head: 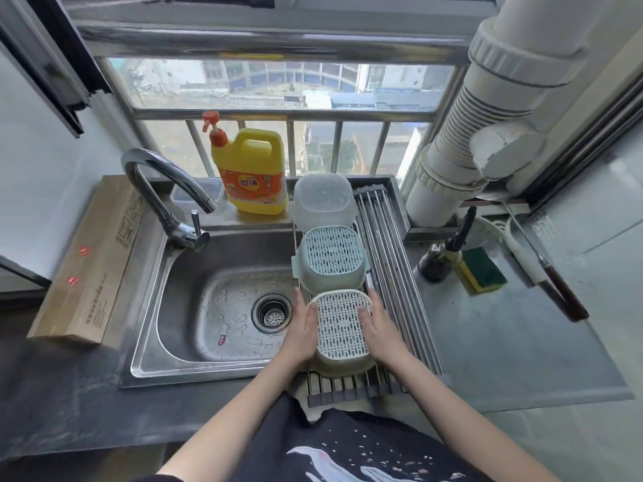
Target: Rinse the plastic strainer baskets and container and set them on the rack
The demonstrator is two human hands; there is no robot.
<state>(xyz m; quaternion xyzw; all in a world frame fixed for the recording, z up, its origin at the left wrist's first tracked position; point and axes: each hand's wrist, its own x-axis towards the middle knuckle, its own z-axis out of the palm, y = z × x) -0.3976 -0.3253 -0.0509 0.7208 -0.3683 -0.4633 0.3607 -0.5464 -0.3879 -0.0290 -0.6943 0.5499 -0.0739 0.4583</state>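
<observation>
Three items: all upside down in a row on the rack [389,245], along its left edge over the sink [222,307]
Container [323,200]: clear, at the rack's far end
Blue basket [330,259]: mid-rack, just behind the white one
White basket [342,325]: near end — clasped between both hands
Left hand [302,328]: fingers straight and together, flat against the basket's left side, thumb on its slotted base
Right hand [379,328]: mirrored on the right side — fingers straight, thumb on top
Soap bottle [252,168]: yellow, on the sink's back ledge, right of the tap [163,193]
Sponge [482,269]: on the counter right of the rack
</observation>
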